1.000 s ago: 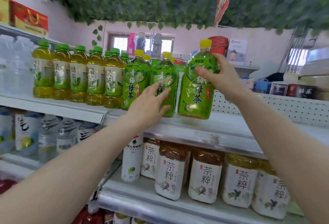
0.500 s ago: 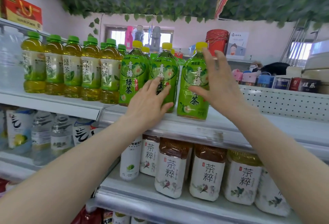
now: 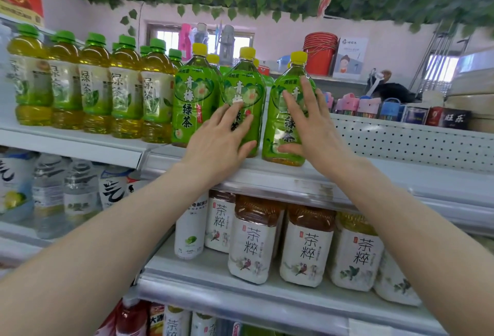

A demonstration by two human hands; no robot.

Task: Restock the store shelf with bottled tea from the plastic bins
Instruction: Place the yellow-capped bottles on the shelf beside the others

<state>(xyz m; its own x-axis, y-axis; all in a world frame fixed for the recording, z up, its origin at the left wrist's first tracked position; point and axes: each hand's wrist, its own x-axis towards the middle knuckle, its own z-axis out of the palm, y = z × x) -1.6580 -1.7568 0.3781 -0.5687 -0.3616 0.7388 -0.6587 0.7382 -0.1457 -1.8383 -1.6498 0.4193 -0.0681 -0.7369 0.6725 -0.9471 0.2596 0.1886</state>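
Note:
Three green-labelled, yellow-capped tea bottles stand in a row on the upper shelf. My right hand lies flat against the front of the rightmost bottle, fingers spread and thumb low at its base, not wrapped around it. My left hand rests with spread fingers on the front of the middle bottle. The left bottle of the three stands untouched beside them. More yellow caps show behind the row. No plastic bin is in view.
Green-capped tea bottles fill the shelf to the left. A perforated white back panel runs along the bare shelf to the right. White-labelled tea bottles line the shelf below, with water bottles at lower left. Red buckets stand behind.
My right hand set the rightmost bottle down on the shelf, let go of its grip and now lies flat on its front. My left hand stayed on the middle bottle.

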